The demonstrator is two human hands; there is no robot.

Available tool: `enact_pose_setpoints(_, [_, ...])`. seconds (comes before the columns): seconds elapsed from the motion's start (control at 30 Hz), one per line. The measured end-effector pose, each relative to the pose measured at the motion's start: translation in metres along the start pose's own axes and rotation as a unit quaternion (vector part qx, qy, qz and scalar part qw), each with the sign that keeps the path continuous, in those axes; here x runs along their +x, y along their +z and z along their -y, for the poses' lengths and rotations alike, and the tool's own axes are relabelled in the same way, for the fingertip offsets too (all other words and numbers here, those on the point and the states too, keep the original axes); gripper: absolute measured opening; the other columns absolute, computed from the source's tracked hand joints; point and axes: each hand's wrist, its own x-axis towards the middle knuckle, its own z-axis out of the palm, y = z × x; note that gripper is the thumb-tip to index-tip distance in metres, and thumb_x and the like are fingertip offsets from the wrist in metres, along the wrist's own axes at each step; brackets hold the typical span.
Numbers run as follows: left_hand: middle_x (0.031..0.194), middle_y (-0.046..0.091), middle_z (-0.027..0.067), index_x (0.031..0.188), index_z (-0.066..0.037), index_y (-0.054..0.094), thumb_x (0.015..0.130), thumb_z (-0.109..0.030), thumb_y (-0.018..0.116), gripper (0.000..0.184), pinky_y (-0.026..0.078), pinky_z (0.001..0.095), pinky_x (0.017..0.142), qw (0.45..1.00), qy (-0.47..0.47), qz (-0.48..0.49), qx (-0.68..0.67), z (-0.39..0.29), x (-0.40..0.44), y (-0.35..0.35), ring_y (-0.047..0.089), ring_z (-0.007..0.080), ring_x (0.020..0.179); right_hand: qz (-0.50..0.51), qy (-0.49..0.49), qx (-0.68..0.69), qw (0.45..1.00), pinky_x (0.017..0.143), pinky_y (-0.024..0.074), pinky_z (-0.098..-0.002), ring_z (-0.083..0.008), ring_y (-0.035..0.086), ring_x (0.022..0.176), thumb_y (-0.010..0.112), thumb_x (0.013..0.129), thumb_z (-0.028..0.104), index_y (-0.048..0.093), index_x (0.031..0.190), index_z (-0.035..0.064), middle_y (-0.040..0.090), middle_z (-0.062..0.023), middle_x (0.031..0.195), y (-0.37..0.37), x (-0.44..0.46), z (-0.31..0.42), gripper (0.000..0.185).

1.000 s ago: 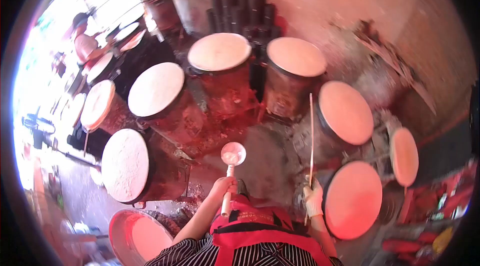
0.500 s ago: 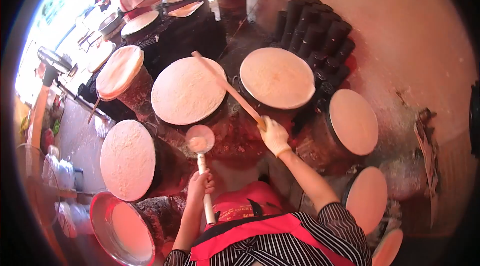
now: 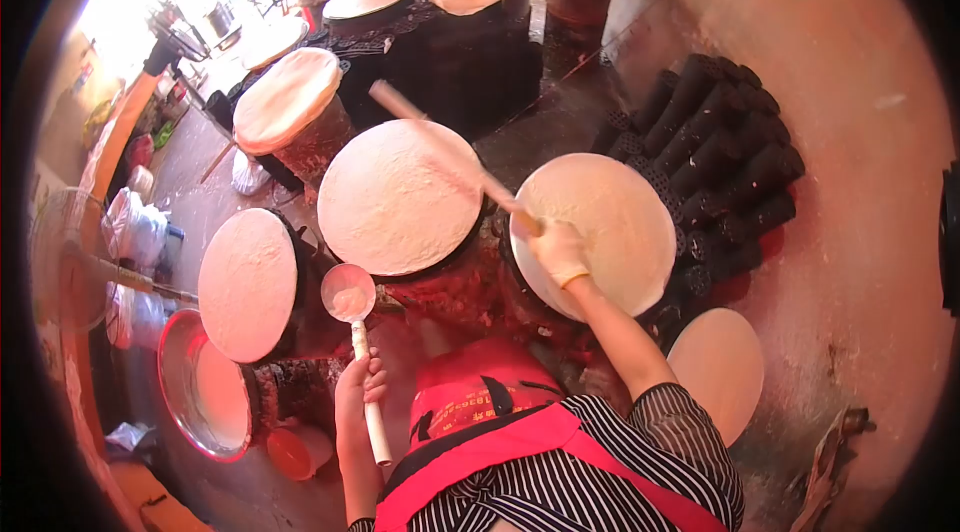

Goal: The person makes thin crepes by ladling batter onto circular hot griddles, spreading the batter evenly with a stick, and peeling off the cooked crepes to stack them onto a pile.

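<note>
Wooden stick is swinging across from the right side since the earlier frame, now crossing over the middle pale round. Right hand, gloved, is gripping its near end; looking light, stiff. Left hand is wrapping the ladle mid-handle, probably bowl-heavy, best taken there.

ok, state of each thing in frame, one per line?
Left hand, closed on ladle
Right hand, gloved, closed on stick
Ladle, bowl up, some batter inside
Stick, slanting across middle griddle
Left griddle, coated
Middle griddle, coated
Right griddle, coated
Basin, part full
Coal, stacked
</note>
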Motion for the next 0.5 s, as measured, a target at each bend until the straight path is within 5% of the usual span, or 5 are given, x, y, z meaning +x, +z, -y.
enact_pose_setpoints(0.13, [0.085, 0.044, 0.0021, 0.118, -0.001, 0.047, 0.104, -0.010, 0.047, 0.017, 0.030, 0.0174, 0.039, 0.999, 0.008, -0.005, -0.039, -0.003, 0.008, 0.019, 0.036, 0.0063, 0.057, -0.027, 0.051, 0.317, 0.947, 0.070, 0.0535, -0.0373, -0.0196, 0.070, 0.080, 0.074, 0.086, 0.023, 0.073, 0.092, 0.0037, 0.071, -0.0041, 0.078, -0.028, 0.024, -0.078, 0.020])
enact_pose_setpoints(0.2, [0.084, 0.044, 0.0023, 0.118, -0.001, 0.047, 0.104, -0.009, 0.047, 0.017, 0.031, 0.0172, 0.039, 0.999, 0.023, -0.013, -0.047, -0.007, 0.005, 0.023, 0.036, 0.0061, 0.058, -0.080, 0.047, 0.376, 0.922, 0.075, 0.0546, -0.0325, -0.0127, 0.066, 0.085, 0.077, 0.085, 0.016, 0.070, 0.098, 0.0012, 0.067, 0.0009, 0.086, -0.111, 0.004, -0.035, 0.021])
enact_pose_setpoints(0.3, [0.084, 0.044, 0.0027, 0.119, 0.000, 0.046, 0.104, -0.008, 0.046, 0.017, 0.031, 0.0175, 0.039, 0.996, 0.052, -0.020, -0.075, -0.018, -0.010, 0.029, 0.037, 0.0061, 0.057, -0.078, -0.017, 0.561, 0.824, 0.088, 0.0562, -0.0319, -0.0210, 0.069, 0.093, 0.072, 0.086, 0.001, 0.058, 0.110, -0.0051, 0.068, -0.0113, 0.104, -0.130, 0.037, -0.099, 0.029])
enact_pose_setpoints(0.37, [0.084, 0.045, 0.0030, 0.119, 0.002, 0.046, 0.104, -0.007, 0.045, 0.018, 0.031, 0.0175, 0.039, 0.992, 0.078, -0.034, -0.096, -0.027, -0.019, 0.026, 0.038, 0.0064, 0.057, -0.107, -0.044, 0.485, 0.867, 0.080, 0.0551, -0.0276, -0.0164, 0.067, 0.083, 0.070, 0.087, 0.007, 0.064, 0.096, -0.0012, 0.066, -0.0062, 0.093, -0.147, 0.066, -0.062, 0.013])
enact_pose_setpoints(0.5, [0.084, 0.045, 0.0030, 0.123, 0.002, 0.046, 0.104, -0.008, 0.046, 0.022, 0.031, 0.0169, 0.040, 0.982, 0.131, -0.038, -0.129, -0.059, -0.028, 0.009, 0.038, 0.0061, 0.059, -0.074, 0.005, 0.506, 0.859, 0.062, 0.0452, -0.0237, -0.0099, 0.056, 0.067, 0.071, 0.090, 0.018, 0.065, 0.092, 0.0010, 0.059, 0.0008, 0.081, -0.135, 0.107, 0.116, 0.018])
